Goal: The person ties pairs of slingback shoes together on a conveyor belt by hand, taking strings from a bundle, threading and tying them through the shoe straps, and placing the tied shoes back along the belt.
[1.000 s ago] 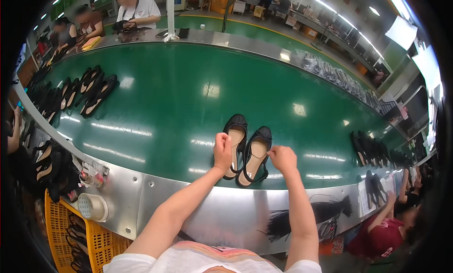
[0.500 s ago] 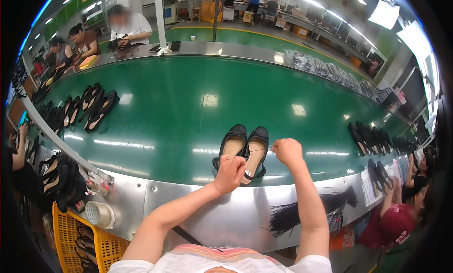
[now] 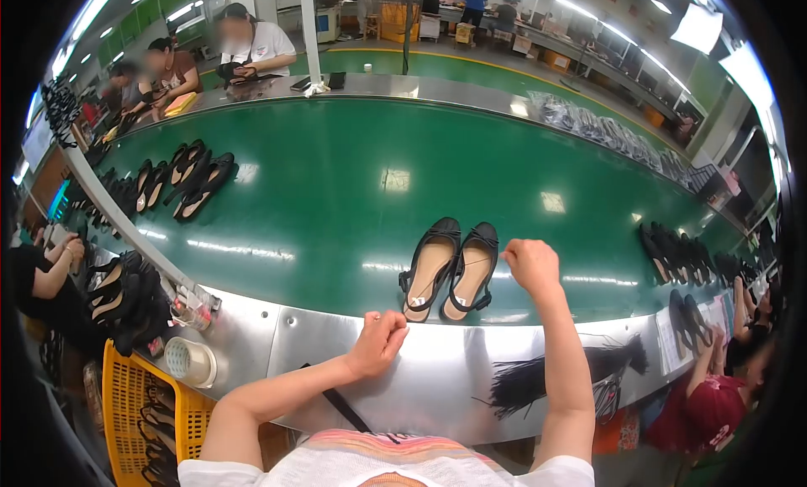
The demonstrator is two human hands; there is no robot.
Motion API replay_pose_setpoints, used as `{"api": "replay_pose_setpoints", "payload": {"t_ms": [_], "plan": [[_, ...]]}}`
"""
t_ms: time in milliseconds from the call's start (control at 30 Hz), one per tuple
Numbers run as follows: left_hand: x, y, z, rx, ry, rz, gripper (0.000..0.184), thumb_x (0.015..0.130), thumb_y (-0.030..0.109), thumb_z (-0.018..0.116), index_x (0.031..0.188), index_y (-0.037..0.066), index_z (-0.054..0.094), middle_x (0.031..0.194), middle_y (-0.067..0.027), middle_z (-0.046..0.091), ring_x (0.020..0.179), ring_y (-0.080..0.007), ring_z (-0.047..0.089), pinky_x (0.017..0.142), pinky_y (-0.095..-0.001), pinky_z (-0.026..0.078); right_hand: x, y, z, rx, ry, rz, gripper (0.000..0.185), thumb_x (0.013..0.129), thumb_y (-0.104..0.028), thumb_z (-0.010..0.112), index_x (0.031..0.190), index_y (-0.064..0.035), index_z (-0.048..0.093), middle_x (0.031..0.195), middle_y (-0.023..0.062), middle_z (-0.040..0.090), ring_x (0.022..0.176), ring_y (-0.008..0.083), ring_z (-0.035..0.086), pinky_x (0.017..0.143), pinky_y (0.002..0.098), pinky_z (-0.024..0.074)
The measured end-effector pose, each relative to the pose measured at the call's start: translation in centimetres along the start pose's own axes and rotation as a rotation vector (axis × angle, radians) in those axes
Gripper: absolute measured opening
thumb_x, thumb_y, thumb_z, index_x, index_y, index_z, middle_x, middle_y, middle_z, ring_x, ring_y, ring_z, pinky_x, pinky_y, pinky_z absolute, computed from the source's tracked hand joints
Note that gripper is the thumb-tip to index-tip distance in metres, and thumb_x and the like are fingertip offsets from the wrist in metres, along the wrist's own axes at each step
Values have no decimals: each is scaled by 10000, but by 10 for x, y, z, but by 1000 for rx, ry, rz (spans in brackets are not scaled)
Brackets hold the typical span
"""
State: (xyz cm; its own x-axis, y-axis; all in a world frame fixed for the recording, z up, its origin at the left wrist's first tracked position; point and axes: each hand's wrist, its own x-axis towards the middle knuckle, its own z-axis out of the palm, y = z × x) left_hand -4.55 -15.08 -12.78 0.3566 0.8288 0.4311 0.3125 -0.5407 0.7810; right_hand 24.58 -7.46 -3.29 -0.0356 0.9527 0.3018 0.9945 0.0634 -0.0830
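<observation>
See at lower left the crate (image 3: 193, 420) and tape (image 3: 189, 361), and at lower right the cords (image 3: 538, 378), all as half a second ago. Notice more of the black strip (image 3: 345, 409) below the left forearm than then. Have drawn the left hand (image 3: 377, 344) back and down from the shoes (image 3: 430, 268), now over the steel edge (image 3: 454, 373), with fingers curled in narrowly; unable to say if gripping anything. Find the shoes at the centre, side by side on the green top (image 3: 336, 167), toes up the frame, unmoved but no longer overlapped by the left hand. Keep the right hand (image 3: 534, 264) just right of the pair, apart from it, with fingertips drawn close together; again unable to say if pinching anything. Spot sandals (image 3: 202, 188) unmoved at upper left. Glimpse beyond, at upper left, a person (image 3: 271, 45) in white, handling something black as before.
</observation>
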Motion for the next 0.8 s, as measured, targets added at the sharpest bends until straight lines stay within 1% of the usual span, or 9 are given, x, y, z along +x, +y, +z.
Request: {"api": "replay_pose_setpoints", "payload": {"t_ms": [100, 167, 233, 267, 300, 367, 467, 567, 800], "plan": [[20, 11, -5, -19, -12, 19, 63, 868, 89, 502, 909, 73, 457, 723, -43, 486, 662, -194, 474, 822, -329, 286, 7, -4, -20, -44, 132, -20, 164, 764, -271, 653, 765, -107, 647, 694, 88, 635, 684, 271, 617, 597, 384, 493], [42, 18, -4, -61, -12, 2, 35, 880, 86, 484, 903, 66, 468, 771, -63, 509, 727, -214, 515, 845, -348, 307, 10, -8, -27, 96, 351, -44, 162, 771, -231, 663, 773, -74, 623, 705, 89, 635, 627, 233, 630, 544, 336, 489], [64, 16, 6, -147, -31, 5, 35, 868, 83, 502, 891, 67, 481, 801, -70, 520, 771, -224, 523, 842, -357, 317, 12, -22, -23, 703, 284, 122, 139, 783, -159, 670, 742, -48, 596, 713, 66, 641, 561, 163, 631, 483, 265, 480], [75, 16, 10, -231, -54, -2, 36, 856, 80, 519, 879, 68, 495, 831, -78, 531, 815, -235, 531, 839, -365, 328, 13, -30, -17, 1113, 171, 305, 113, 803, -110, 659, 767, -35, 583, 726, 41, 636, 524, 109, 612, 463, 207, 476], [85, 19, 12, -232, -54, 3, 36, 856, 80, 519, 879, 68, 495, 831, -78, 531, 815, -235, 531, 839, -365, 328, 14, -33, -8, 1402, 78, 368, 103, 823, -123, 648, 825, -45, 582, 747, 30, 629, 567, 102, 612, 487, 217, 509], [107, 25, 12, -123, 22, 206, 67, 827, 52, 559, 877, 67, 518, 881, -72, 548, 864, -226, 524, 795, -318, 368, 10, -46, 7, 1719, 6, 415, 115, 835, -138, 640, 877, -52, 576, 773, 38, 630, 596, 97, 601, 505, 235, 528], [134, 30, -4, 265, 85, 432, 70, 790, 84, 609, 819, 104, 549, 908, -32, 567, 849, -213, 563, 887, -386, 310, 8, -65, 27, 1893, -71, 467, 125, 847, -176, 632, 899, -70, 592, 794, 31, 631, 596, 80, 572, 508, 228, 526], [153, 36, -23, 528, 146, 572, 79, 768, 74, 613, 798, 132, 570, 845, 22, 587, 861, -148, 569, 942, -438, 253, 12, -75, 43, 2005, -186, 380, 154, 868, -213, 604, 899, -62, 597, 812, 38, 636, 574, 80, 583, 472, 218, 505], [163, 43, -42, 676, 149, 726, 90, 757, 74, 614, 763, 157, 580, 834, 55, 586, 861, -104, 564, 974, -438, 208, 11, -83, 20, 1878, -340, 324, 147, 872, -189, 599, 901, -45, 604, 850, 61, 649, 580, 100, 610, 494, 226, 522]]}}
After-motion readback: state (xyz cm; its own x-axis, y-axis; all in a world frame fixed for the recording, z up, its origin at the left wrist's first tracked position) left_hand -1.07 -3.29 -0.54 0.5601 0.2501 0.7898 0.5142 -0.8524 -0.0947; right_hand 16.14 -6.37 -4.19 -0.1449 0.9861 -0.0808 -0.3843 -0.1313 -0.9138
